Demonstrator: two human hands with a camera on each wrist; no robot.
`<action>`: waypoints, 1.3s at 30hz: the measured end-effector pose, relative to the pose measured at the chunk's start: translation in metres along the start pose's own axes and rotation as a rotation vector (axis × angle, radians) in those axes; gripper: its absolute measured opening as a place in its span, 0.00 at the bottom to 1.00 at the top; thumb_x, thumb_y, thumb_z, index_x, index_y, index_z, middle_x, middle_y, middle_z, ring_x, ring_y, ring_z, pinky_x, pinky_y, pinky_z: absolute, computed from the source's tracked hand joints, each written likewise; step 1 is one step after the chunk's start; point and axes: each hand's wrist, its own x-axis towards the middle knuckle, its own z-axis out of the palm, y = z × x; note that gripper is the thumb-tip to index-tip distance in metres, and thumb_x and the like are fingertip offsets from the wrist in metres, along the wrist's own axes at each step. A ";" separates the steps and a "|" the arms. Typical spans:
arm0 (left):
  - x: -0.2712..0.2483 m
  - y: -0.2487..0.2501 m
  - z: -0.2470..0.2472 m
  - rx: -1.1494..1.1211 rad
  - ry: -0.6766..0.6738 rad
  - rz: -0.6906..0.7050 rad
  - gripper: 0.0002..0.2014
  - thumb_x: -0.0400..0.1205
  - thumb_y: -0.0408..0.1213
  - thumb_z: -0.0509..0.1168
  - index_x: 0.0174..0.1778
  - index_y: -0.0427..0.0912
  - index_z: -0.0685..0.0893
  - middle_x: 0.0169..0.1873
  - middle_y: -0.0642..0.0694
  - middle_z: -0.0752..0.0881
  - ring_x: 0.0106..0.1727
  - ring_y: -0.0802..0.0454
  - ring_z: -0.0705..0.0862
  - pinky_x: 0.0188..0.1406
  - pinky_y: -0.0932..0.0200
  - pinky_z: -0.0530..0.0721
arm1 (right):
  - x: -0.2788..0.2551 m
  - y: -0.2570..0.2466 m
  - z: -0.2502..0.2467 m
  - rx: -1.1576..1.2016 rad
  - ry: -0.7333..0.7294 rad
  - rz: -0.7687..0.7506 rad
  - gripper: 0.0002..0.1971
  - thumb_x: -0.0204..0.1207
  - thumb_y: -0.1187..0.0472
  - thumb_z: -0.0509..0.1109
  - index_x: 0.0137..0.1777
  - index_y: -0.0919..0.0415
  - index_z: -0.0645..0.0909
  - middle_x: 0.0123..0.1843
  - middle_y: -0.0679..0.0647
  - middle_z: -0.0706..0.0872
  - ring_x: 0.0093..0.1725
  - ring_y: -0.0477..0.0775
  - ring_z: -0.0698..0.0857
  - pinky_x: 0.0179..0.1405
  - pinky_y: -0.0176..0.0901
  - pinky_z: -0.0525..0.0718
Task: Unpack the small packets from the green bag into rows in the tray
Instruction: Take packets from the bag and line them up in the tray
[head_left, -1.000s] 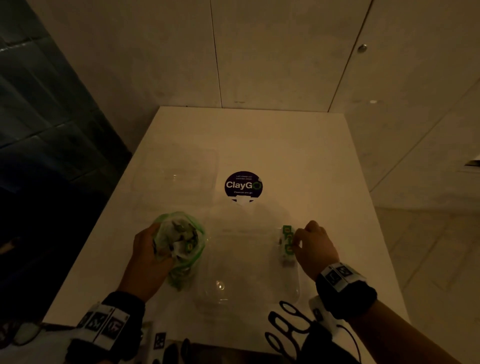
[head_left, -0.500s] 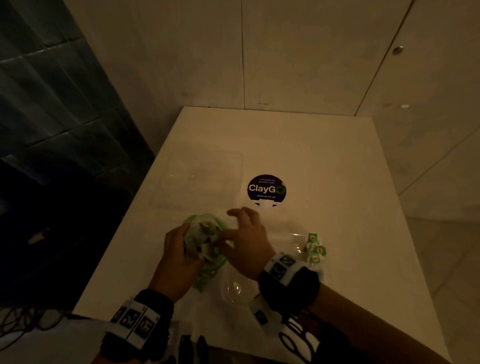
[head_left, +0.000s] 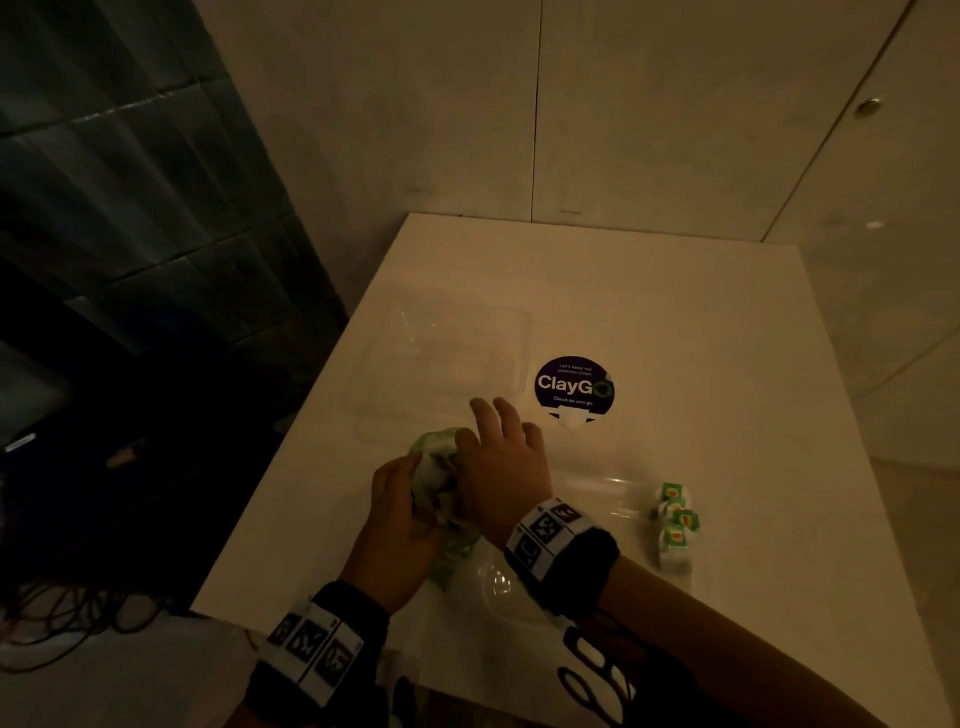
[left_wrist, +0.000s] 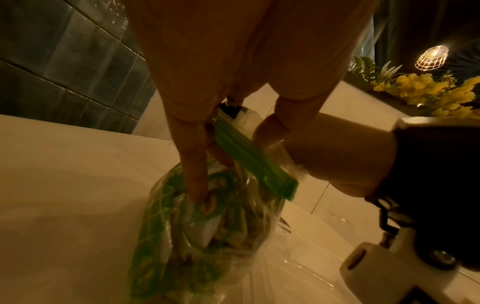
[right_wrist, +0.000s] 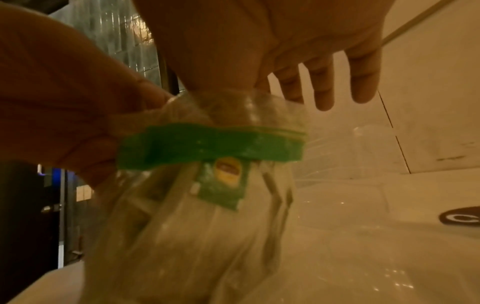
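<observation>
The green zip bag of small packets stands on the table, left of the clear tray. My left hand grips the bag's side near its mouth. My right hand has its thumb and forefinger down inside the mouth, hidden by the plastic, while its other three fingers stick out straight. In the right wrist view the green zip strip wraps below my right hand and a green packet shows through the bag. A short row of green packets lies along the tray's right side.
A second clear plastic container sits behind the bag at the back left. A round purple ClayGo sticker is on the white table. The table's left edge drops to a dark floor with cables.
My right hand left the packets at the tray's right side, crossed left over the tray and pushed its thumb and forefinger into the bag. The left hand kept holding the bag.
</observation>
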 end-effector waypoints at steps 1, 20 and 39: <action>0.000 0.000 0.000 -0.002 -0.003 0.011 0.34 0.77 0.32 0.69 0.76 0.50 0.61 0.67 0.56 0.63 0.50 0.77 0.72 0.44 0.86 0.71 | 0.001 0.001 0.000 0.000 -0.011 -0.021 0.23 0.74 0.49 0.69 0.67 0.55 0.77 0.83 0.57 0.56 0.82 0.66 0.51 0.76 0.66 0.58; 0.004 -0.006 0.003 0.083 0.007 -0.022 0.37 0.75 0.23 0.69 0.79 0.41 0.61 0.73 0.41 0.63 0.62 0.53 0.72 0.59 0.57 0.72 | -0.138 0.169 -0.028 0.036 -0.392 0.257 0.11 0.80 0.48 0.63 0.55 0.47 0.84 0.53 0.47 0.74 0.59 0.52 0.70 0.58 0.44 0.75; 0.000 -0.003 0.003 0.082 0.026 -0.050 0.38 0.74 0.22 0.70 0.78 0.41 0.62 0.72 0.40 0.64 0.65 0.47 0.74 0.62 0.57 0.73 | -0.107 0.143 -0.019 0.241 0.083 0.288 0.12 0.76 0.45 0.68 0.55 0.48 0.78 0.51 0.45 0.72 0.55 0.50 0.69 0.51 0.43 0.71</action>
